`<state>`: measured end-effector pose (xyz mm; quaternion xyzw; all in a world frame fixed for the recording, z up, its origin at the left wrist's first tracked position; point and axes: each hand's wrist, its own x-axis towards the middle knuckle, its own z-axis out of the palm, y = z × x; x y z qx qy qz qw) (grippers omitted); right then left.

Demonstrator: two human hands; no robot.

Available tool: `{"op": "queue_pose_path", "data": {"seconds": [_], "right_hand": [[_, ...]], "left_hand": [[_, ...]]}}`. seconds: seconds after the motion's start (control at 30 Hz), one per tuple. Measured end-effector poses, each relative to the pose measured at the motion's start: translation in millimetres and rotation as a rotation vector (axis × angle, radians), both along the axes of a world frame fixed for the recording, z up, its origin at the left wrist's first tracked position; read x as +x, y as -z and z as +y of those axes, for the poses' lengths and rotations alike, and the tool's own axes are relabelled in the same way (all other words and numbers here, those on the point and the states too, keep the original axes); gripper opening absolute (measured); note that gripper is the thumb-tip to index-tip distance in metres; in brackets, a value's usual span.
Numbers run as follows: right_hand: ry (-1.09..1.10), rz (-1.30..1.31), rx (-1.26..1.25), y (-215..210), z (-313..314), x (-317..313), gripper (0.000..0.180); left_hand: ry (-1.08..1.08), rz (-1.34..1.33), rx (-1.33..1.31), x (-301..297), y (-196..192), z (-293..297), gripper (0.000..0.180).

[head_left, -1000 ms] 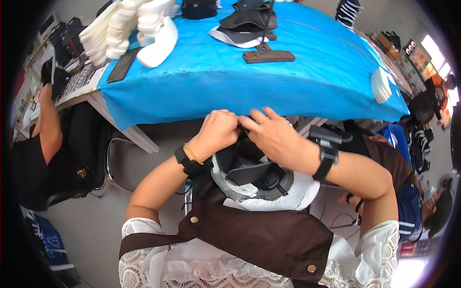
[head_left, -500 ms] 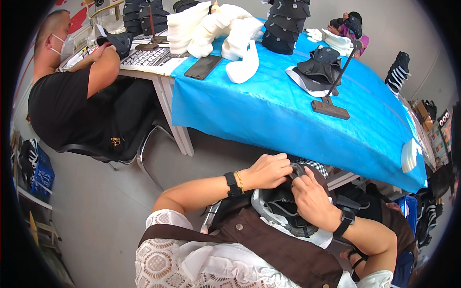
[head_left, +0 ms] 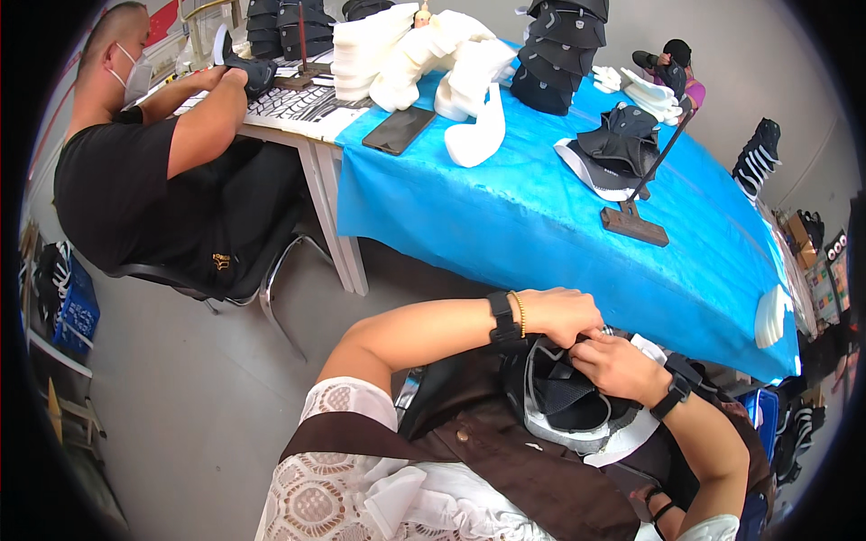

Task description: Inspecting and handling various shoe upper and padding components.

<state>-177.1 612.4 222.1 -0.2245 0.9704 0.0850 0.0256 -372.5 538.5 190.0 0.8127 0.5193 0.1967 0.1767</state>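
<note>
A dark cap (head_left: 577, 410) with a mesh inside and pale edging rests on my lap, its hollow facing up. My left hand (head_left: 564, 316) is closed at the cap's far rim, fingers bent in a pinch. Right beside it, my right hand (head_left: 621, 365) grips the same rim, its fingertips meeting those of the left. What exactly lies between the fingertips is hidden. A white piece (head_left: 627, 440) shows along the cap's near right side, over my brown apron (head_left: 514, 464).
Ahead stands a table with a blue cover (head_left: 505, 212). On it are a phone (head_left: 398, 131), white curved pads (head_left: 478, 135), stacked black caps (head_left: 552, 77), another cap (head_left: 618, 144) and a wooden-based stand (head_left: 634, 225). A seated co-worker (head_left: 117, 180) handles a cap at left; another person sits far back.
Both hands have shifted right along the cap's far rim, and the left has come close against the right. The cap has turned, showing more of its inside. The view has shifted slightly.
</note>
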Motion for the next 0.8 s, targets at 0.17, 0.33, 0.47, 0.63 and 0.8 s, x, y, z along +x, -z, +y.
{"op": "queue_pose_path", "data": {"seconds": [0.17,0.33,0.47,0.63,0.8], "right_hand": [[0.172,0.191,-0.027,3,-40,10,0.018],[0.259,0.196,0.069,2,-67,12,0.022],[0.372,0.182,-0.183,29,-92,15,0.007],[0.376,0.179,0.04,20,-96,14,0.006],[0.521,0.106,0.126,14,-75,16,0.022]], "left_hand": [[0.186,0.066,0.15,0,6,4,0.014],[0.069,0.098,0.148,-2,5,-13,0.018],[-0.161,0.02,0.108,-3,33,-3,0.027],[-0.182,0.008,-0.011,-14,47,11,0.042],[-0.194,-0.038,-0.014,-15,41,-2,0.045]]}}
